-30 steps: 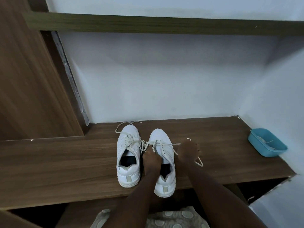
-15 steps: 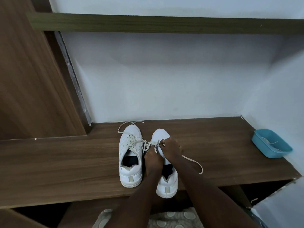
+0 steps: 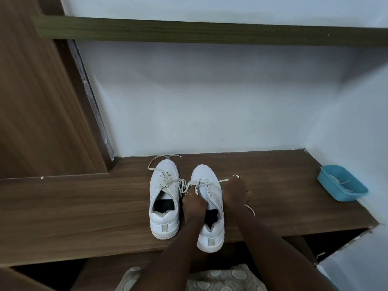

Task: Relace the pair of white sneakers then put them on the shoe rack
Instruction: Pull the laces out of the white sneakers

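Two white sneakers stand side by side on a wooden shelf (image 3: 84, 202), toes toward the wall. The left sneaker (image 3: 163, 198) has loose laces trailing past its toe. The right sneaker (image 3: 210, 198) is partly laced, its heel overhanging the shelf's front edge. My left hand (image 3: 194, 204) rests on this shoe's tongue and pinches the eyelet flap. My right hand (image 3: 235, 192) is just right of the shoe and pulls the white lace (image 3: 222, 181) taut out to the right. The lace's free end (image 3: 251, 210) shows behind my right wrist.
A blue plastic tub (image 3: 342, 185) sits at the shelf's right end by the white side wall. A wooden panel (image 3: 42, 101) rises on the left, a higher shelf board (image 3: 210, 31) crosses above, and an open space lies below the front edge.
My right hand went in to the right shoe's eyelets, then moved back out to the right, drawing the lace taut. The left hand stayed on the tongue.
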Tool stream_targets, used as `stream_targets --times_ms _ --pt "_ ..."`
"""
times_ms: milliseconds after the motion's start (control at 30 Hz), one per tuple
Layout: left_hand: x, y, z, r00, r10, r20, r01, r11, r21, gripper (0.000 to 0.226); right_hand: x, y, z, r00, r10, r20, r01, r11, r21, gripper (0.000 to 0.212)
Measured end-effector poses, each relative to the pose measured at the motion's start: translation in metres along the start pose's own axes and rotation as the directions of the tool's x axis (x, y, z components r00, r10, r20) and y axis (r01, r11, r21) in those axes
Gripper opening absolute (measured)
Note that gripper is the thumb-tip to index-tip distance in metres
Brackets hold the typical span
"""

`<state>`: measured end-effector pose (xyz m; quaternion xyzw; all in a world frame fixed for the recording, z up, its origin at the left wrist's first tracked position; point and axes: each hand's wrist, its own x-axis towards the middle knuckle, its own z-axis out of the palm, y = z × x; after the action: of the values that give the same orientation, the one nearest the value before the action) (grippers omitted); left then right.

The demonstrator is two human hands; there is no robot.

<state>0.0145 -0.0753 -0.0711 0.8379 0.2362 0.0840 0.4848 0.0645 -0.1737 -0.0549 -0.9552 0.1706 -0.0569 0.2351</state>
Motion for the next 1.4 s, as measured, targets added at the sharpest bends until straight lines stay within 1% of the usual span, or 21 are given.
stream_targets --times_ms 100,133,200,267,333,400,433,500,600,700,867,933,1000,1067,1167,1267,1333,1400 --pt "0.002 -0.001 0.002 1.0 -0.011 -0.008 0.011 1.0 0.007 0.031 0.0 0.005 -0.002 0.992 0.124 0.011 -0.124 0.992 -0.003 0.026" --pt "0.002 -0.001 0.002 1.0 -0.006 -0.009 0.006 1.0 0.02 0.032 0.0 0.005 -0.001 0.991 0.133 0.025 -0.133 0.991 -0.014 0.026" --pt "0.003 -0.001 0.002 1.0 -0.003 -0.006 0.004 1.0 0.025 0.033 -0.001 0.004 0.001 0.994 0.101 0.047 -0.098 0.994 -0.048 0.026" --pt "0.002 0.0 0.001 1.0 -0.005 0.003 0.005 1.0 0.006 0.035 -0.002 -0.001 0.003 0.998 0.03 0.064 -0.025 0.997 -0.069 0.028" --pt "0.002 0.0 0.002 1.0 -0.006 0.003 0.006 1.0 -0.006 0.035 -0.003 -0.01 0.004 0.989 -0.107 0.099 0.114 0.991 -0.064 0.029" --pt "0.003 -0.002 0.002 1.0 -0.003 -0.004 0.003 1.0 -0.029 0.033 -0.006 -0.02 0.008 0.949 -0.274 0.158 0.286 0.957 -0.058 0.031" --pt "0.003 -0.003 0.003 1.0 0.004 -0.001 -0.004 0.999 -0.038 0.031 -0.008 -0.024 0.011 0.926 -0.333 0.176 0.349 0.934 -0.071 0.031" --pt "0.003 -0.005 0.002 1.0 0.025 0.012 -0.024 0.999 -0.042 0.027 -0.011 -0.03 0.016 0.904 -0.379 0.198 0.405 0.908 -0.11 0.03" --pt "0.003 -0.004 0.001 0.999 0.033 0.019 -0.032 0.998 -0.063 0.029 -0.013 -0.035 0.018 0.91 -0.371 0.188 0.397 0.909 -0.128 0.031" --pt "0.003 -0.004 0.001 1.0 0.027 0.004 -0.026 0.998 -0.052 0.034 -0.013 -0.036 0.015 0.927 -0.35 0.135 0.365 0.924 -0.11 0.027" --pt "0.005 -0.007 0.003 1.0 0.012 -0.025 -0.013 0.999 -0.031 0.034 -0.002 -0.018 0.005 0.978 -0.195 0.074 0.195 0.981 -0.002 0.022" --pt "0.006 -0.007 0.004 1.0 0.009 -0.023 -0.009 1.0 -0.007 0.033 0.0 -0.007 0.001 0.991 -0.128 0.046 0.128 0.992 0.004 0.022" --pt "0.007 -0.007 0.005 1.0 0.014 -0.021 -0.013 1.0 0.012 0.033 0.001 0.0 -0.002 0.997 -0.079 0.016 0.08 0.996 -0.029 0.025" --pt "0.007 -0.007 0.006 1.0 0.016 -0.014 -0.016 0.999 0.031 0.034 0.002 0.005 0.0 0.995 -0.103 0.016 0.103 0.993 -0.062 0.024" --pt "0.008 -0.006 0.008 0.999 0.032 0.022 -0.034 0.996 0.078 0.035 0.005 0.003 0.007 0.969 -0.232 0.087 0.239 0.968 -0.081 0.023" --pt "0.008 -0.008 0.01 0.997 0.046 0.058 -0.055 0.987 0.154 0.035 0.003 -0.004 0.015 0.939 -0.314 0.14 0.335 0.927 -0.168 0.027" --pt "0.009 -0.009 0.01 0.997 0.039 0.069 -0.05 0.985 0.163 0.035 0.002 -0.008 0.02 0.934 -0.334 0.126 0.354 0.912 -0.207 0.028" --pt "0.009 -0.01 0.01 0.995 0.053 0.09 -0.07 0.977 0.199 0.034 0.002 -0.01 0.024 0.941 -0.319 0.111 0.336 0.92 -0.204 0.028"
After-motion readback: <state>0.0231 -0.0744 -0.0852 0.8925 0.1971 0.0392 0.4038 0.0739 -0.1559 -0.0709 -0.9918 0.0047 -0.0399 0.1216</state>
